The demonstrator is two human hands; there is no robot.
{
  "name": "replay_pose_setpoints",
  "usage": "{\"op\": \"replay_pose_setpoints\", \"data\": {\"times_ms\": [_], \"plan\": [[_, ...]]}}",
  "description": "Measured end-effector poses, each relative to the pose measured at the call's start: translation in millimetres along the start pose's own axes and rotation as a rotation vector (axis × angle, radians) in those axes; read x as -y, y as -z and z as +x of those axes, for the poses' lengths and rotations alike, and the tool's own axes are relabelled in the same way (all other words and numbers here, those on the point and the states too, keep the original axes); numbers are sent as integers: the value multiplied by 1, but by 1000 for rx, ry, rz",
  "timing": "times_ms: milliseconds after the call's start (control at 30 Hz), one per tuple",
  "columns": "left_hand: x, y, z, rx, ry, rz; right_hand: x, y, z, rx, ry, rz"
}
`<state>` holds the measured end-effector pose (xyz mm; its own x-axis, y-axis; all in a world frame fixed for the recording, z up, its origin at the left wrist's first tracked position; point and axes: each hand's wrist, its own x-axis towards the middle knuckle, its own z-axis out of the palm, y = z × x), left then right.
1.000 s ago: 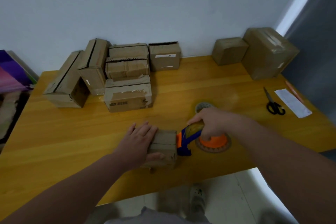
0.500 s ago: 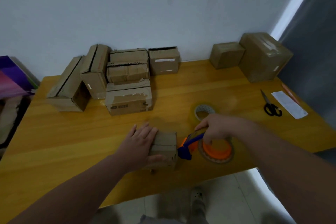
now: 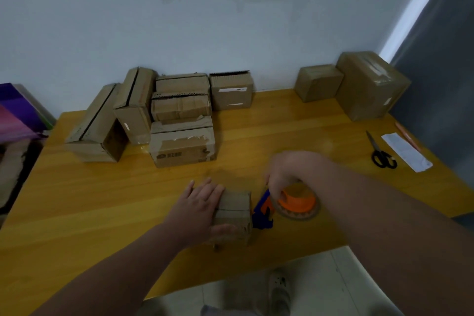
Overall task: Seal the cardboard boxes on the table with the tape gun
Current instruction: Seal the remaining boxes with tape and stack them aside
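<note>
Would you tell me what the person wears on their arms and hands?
Nothing visible: the left hand and right hand are ungloved, and both forearms are bare to the frame's edge, with no sleeve, watch or bracelet. The right hand is blurred, so rings are uncertain.

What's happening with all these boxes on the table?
Someone is taping a small cardboard box shut near the front edge of the table. The left hand presses down on the box to steady it, while the right hand grips the blue and orange tape gun right beside it. More boxes sit by the wall.
</note>
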<state>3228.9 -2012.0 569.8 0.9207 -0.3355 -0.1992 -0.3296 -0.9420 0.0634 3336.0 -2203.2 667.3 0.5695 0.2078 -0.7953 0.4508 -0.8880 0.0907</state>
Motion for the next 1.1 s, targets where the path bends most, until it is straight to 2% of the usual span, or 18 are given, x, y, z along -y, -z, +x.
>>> {"op": "replay_pose_setpoints", "data": {"times_ms": [233,433,567,733,800,867,933,1100], "plan": [[3,-5,0,-75,-20,4,13,-39,11,-2,-59,23],[1,0,0,-22,-4,19,-17,-67,-6,-417,-104,330],[2,0,-2,-23,3,17,-11,-108,19,-483,-25,482],[2,1,-4,-18,-11,-48,-1,-143,28,-527,-79,321],[3,5,-10,-22,17,-50,3,-147,23,-674,-75,226],[4,4,-19,-91,55,-27,7,-146,19,-869,-14,181],[0,-2,-33,-82,113,32,12,-147,19,-1033,73,160],[-11,-16,-42,-48,271,-39,40,-153,18,-975,179,130]]}}
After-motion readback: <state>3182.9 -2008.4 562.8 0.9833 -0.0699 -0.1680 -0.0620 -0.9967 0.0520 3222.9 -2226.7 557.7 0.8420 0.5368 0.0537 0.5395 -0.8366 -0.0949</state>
